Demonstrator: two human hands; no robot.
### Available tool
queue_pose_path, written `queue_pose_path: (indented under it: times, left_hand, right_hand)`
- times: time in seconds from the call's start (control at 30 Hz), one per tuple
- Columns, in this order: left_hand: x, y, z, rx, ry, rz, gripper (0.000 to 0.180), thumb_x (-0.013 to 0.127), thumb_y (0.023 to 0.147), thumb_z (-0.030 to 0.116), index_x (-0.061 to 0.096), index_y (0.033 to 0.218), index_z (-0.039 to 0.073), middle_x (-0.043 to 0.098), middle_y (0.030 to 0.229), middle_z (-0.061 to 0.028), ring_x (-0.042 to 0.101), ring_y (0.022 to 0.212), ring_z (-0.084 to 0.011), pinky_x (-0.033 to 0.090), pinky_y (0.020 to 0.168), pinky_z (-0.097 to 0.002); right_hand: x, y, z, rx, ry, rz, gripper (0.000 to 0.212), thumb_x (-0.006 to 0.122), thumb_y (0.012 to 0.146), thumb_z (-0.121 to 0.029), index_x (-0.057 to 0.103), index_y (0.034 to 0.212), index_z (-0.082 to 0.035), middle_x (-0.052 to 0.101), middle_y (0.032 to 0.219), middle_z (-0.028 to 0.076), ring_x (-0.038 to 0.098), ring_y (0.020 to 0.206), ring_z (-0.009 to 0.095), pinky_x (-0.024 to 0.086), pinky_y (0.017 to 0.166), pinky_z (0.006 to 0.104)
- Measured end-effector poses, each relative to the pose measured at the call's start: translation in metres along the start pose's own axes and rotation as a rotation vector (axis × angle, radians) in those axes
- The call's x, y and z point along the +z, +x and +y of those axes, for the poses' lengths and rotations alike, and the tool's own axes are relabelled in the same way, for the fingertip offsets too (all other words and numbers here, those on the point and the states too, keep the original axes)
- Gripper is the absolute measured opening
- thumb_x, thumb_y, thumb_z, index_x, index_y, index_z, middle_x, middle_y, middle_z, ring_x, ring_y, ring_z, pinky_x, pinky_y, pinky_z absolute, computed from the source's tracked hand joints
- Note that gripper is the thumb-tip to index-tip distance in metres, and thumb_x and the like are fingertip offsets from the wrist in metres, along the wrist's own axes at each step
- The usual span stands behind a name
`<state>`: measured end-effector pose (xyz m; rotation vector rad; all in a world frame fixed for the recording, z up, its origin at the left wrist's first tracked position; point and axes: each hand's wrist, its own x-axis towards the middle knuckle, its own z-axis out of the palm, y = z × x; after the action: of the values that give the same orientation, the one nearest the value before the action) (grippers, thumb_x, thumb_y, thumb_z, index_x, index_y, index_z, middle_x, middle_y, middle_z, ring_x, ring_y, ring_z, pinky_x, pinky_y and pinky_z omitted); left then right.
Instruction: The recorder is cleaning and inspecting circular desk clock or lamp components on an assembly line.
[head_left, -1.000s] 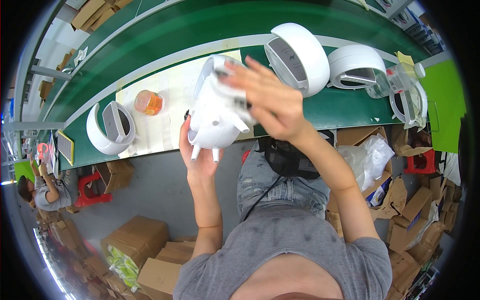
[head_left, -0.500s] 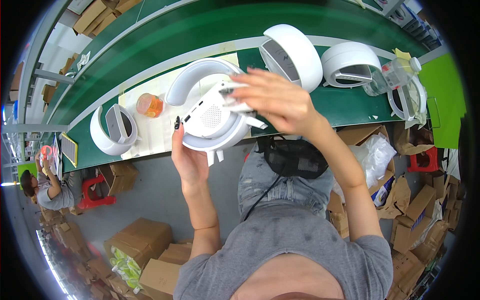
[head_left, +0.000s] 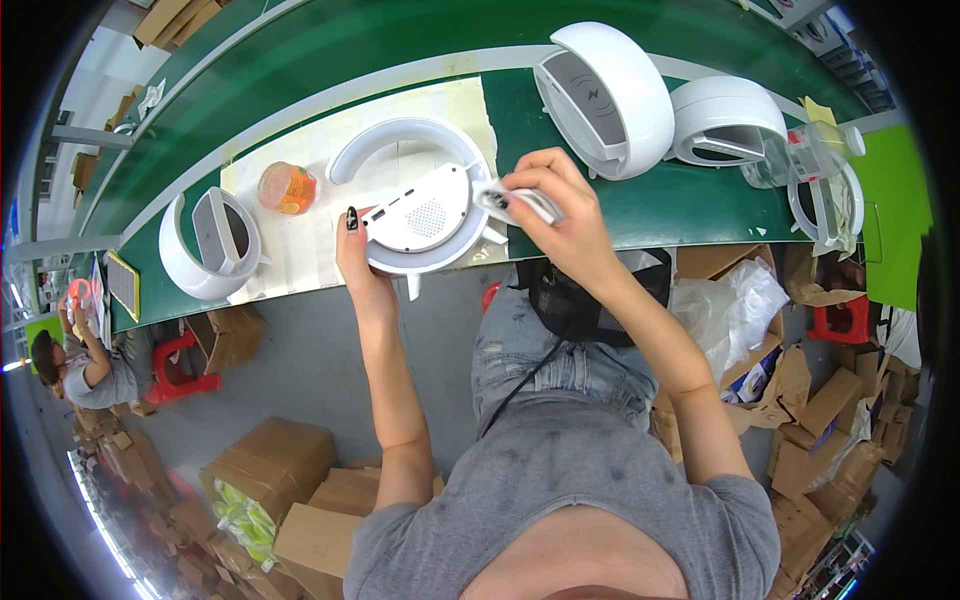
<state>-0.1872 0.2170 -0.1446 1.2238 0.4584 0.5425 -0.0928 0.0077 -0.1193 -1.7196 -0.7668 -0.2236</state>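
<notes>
On a pale sheet (head_left: pixel 320 230) on the green bench lies a white C-shaped lamp (head_left: pixel 427 212), its flat panel with a dotted speaker grille facing up. My left hand (head_left: pixel 366 275) grips the lamp's lower left side, thumb at the panel's edge. Pinched in my right hand (head_left: pixel 568 215) is a folded white cloth (head_left: pixel 530 203), touching or very close to the lamp's right rim; exact contact is hard to tell. A clear jar with an orange label (head_left: pixel 288 188) stands left of the lamp.
Similar white lamps stand at the left (head_left: pixel 180 262), the right (head_left: pixel 645 100) and farther right (head_left: pixel 728 105). A clear plastic bottle (head_left: pixel 800 155) lies near a green panel (head_left: pixel 885 215). Cardboard boxes (head_left: pixel 280 455) fill the floor; a person (head_left: pixel 85 365) works at far left.
My right hand and the cloth have moved from above the panel's top right to the lamp's right rim. The lamp has turned and now sits flatter, still in my left hand.
</notes>
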Motion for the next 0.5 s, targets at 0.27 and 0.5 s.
queue_pose_path:
  times: [0.27,0.5]
  left_hand:
    - [0.017,-0.011,0.022,-0.274,-0.131,0.05,0.048,0.046,0.098,0.038,0.05,0.128,0.001,0.061,0.119,-0.0144,0.063,0.106,-0.0212,0.055,0.075,-0.033]
    - [0.024,-0.036,0.028,-0.492,-0.94,-0.38,0.056,0.044,0.099,0.04,0.038,0.142,0.004,0.053,0.134,-0.0178,0.058,0.118,-0.0326,0.055,0.091,-0.0503]
  right_hand:
    - [-0.001,0.008,-0.012,0.017,-0.05,-0.026,0.018,0.072,0.08,-0.002,0.07,0.098,-0.003,0.056,0.096,0.009,0.061,0.082,0.022,0.049,0.073,0.0293]
    - [0.009,0.017,-0.054,-0.559,-0.385,0.204,0.026,0.065,0.075,0.0,0.069,0.101,-0.004,0.07,0.109,0.01,0.066,0.106,0.023,0.049,0.079,0.0324]
